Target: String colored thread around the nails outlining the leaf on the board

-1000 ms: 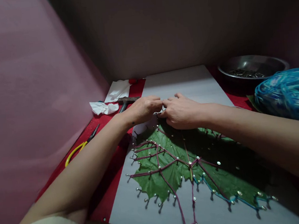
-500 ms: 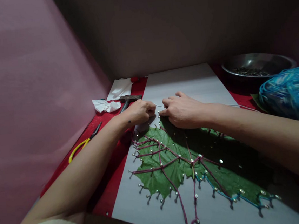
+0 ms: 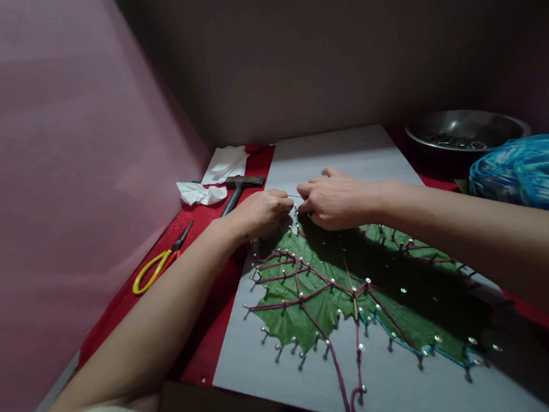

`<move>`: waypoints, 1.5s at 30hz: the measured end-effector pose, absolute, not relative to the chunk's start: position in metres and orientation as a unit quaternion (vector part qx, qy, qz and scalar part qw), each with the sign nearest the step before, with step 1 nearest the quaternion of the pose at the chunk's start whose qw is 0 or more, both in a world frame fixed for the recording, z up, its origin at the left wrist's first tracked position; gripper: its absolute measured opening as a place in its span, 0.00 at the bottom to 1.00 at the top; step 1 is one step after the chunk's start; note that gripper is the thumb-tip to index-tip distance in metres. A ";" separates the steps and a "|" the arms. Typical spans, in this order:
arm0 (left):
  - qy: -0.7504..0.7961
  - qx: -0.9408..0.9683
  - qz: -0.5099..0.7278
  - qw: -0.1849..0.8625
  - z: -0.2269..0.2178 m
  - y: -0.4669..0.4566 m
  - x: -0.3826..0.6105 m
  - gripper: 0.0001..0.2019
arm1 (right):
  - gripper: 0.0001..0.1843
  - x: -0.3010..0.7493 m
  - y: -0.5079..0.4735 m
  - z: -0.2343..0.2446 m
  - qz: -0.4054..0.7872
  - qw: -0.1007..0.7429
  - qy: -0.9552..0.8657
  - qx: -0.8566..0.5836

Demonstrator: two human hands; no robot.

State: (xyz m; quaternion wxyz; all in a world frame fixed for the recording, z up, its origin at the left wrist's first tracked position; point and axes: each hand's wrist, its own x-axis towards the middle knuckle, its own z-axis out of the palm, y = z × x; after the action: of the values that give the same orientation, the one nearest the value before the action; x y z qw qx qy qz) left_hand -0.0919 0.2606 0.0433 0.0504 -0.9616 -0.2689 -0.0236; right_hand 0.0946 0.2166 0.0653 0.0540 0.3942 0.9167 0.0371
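Pinkish walls close in a corner around a bench draped in red cloth point(image 3: 214, 283), on which lies a pale grey rectangular board point(image 3: 342, 151). On the near half of the board sits a large green lobed leaf point(image 3: 312, 299), ringed and crossed by small silver-headed nails point(image 3: 368, 281); maroon thread point(image 3: 336, 365) runs from nail to nail along its veins, and a blue thread point(image 3: 405, 347) follows the near right edge. The left hand point(image 3: 260, 210) is curled, its fingertips drawn together at the far tip of the leaf, and the right hand point(image 3: 335, 199) faces it with fingers bent and thumb and forefinger close together; a thin pale strand point(image 3: 295, 196) shows between the two, but whether either hand truly pinches it is too small to tell. Both hands rest just above the leaf's far edge, nearly touching each other. To the left on the cloth lie one pair of yellow-handled scissors point(image 3: 158, 264), one dark hammer point(image 3: 236, 189) and two crumpled white tissues point(image 3: 202, 192). To the right stand one round metal bowl point(image 3: 466, 132) holding small dark pieces, and one bundle of blue cord point(image 3: 528, 175).
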 end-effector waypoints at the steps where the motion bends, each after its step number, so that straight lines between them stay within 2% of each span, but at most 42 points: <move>1: -0.271 -0.960 -0.021 0.063 0.043 0.259 -0.092 0.08 | 0.19 0.095 0.216 0.064 0.038 0.046 0.917 0.394; 13: -0.274 -0.958 0.009 0.083 0.046 0.253 -0.090 0.06 | 0.17 0.093 0.215 0.062 0.054 0.024 0.919 0.390; 19: -0.263 -0.961 -0.002 0.085 0.044 0.254 -0.092 0.07 | 0.22 0.123 0.197 0.069 -0.025 -0.144 0.885 0.442; 24: -0.256 -0.965 -0.016 0.059 0.047 0.253 -0.092 0.09 | 0.19 0.163 0.158 0.067 -0.044 -0.216 0.862 0.457; 30: -0.263 -0.963 -0.001 0.060 0.053 0.246 -0.088 0.10 | 0.15 0.201 0.124 0.042 -0.020 -0.334 0.784 0.523; 36: -0.276 -0.957 0.012 0.093 0.058 0.234 -0.082 0.13 | 0.16 0.215 0.130 0.029 0.036 -0.349 0.750 0.561; 45: -0.187 -0.967 0.029 0.167 0.067 0.236 -0.067 0.11 | 0.19 0.222 0.136 0.022 0.044 -0.329 0.745 0.578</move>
State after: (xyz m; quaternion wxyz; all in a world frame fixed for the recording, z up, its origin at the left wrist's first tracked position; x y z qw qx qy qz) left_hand -0.0672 0.2362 0.0666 0.1674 -0.9675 -0.1874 0.0287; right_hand 0.2224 0.1359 0.0224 -0.3291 0.5782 0.7453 0.0437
